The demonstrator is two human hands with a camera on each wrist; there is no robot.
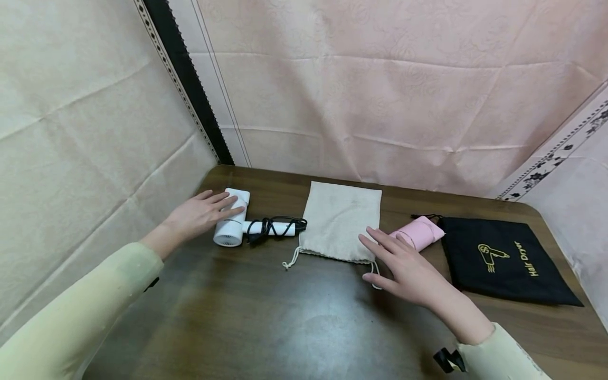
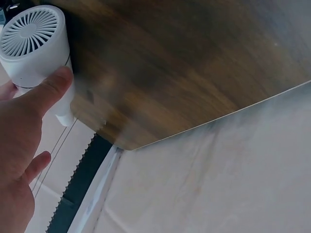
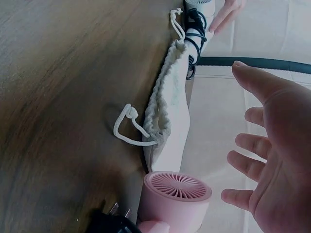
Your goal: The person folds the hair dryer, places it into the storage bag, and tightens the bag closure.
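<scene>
My left hand point(image 1: 201, 211) rests on the barrel of a white hair dryer point(image 1: 229, 232) at the table's left, fingers extended. The left wrist view shows the thumb against the dryer's side, near its slatted round end point(image 2: 31, 31). A black cord point(image 1: 273, 227) wraps the dryer's handle. My right hand point(image 1: 404, 266) hovers with spread fingers, holding nothing, near a pink hair dryer point(image 1: 420, 232) and a cream drawstring bag point(image 1: 342, 221). Part of the pink dryer is hidden behind that hand in the head view; its slatted end point(image 3: 179, 185) shows in the right wrist view.
A black drawstring bag point(image 1: 508, 261) printed "Hair Dryer" lies at the right of the brown wooden table point(image 1: 285, 316). A black plug point(image 3: 109, 223) with metal prongs is near the pink dryer. Pale curtains point(image 1: 404, 95) hang behind the table and at its sides.
</scene>
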